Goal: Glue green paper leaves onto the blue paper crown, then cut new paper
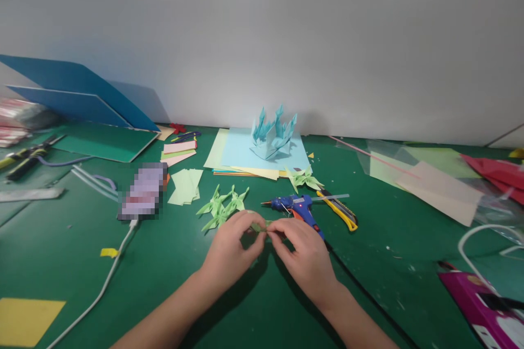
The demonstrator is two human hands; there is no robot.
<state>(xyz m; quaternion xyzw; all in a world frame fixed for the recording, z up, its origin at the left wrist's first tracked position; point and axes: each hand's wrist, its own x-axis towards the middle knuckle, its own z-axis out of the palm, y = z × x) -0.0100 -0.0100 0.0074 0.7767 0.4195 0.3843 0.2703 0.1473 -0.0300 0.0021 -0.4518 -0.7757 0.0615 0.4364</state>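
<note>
Between the fingertips of my left hand (235, 245) and my right hand (305, 253) is a small piece of green folded paper (259, 227), mostly hidden by the fingers. Both hands are closed in a pinch on it. Just beyond my left hand lie several light-green origami pieces (221, 208), with pointed tips. A blue hot glue gun (301, 208) rests behind my right hand, its nozzle to the left and a glue stick in its back. Another green origami piece (303, 178) lies farther off, near a yellow utility knife (339, 211).
A blue folded-paper crown-like model (272, 133) stands on stacked coloured sheets (215, 155). Pale green slips (185, 186) and a phone (144, 191) on a white cable lie left. Pliers (30, 158) are far left; a purple box (481, 305) is right. A white partition (262, 38) closes the back.
</note>
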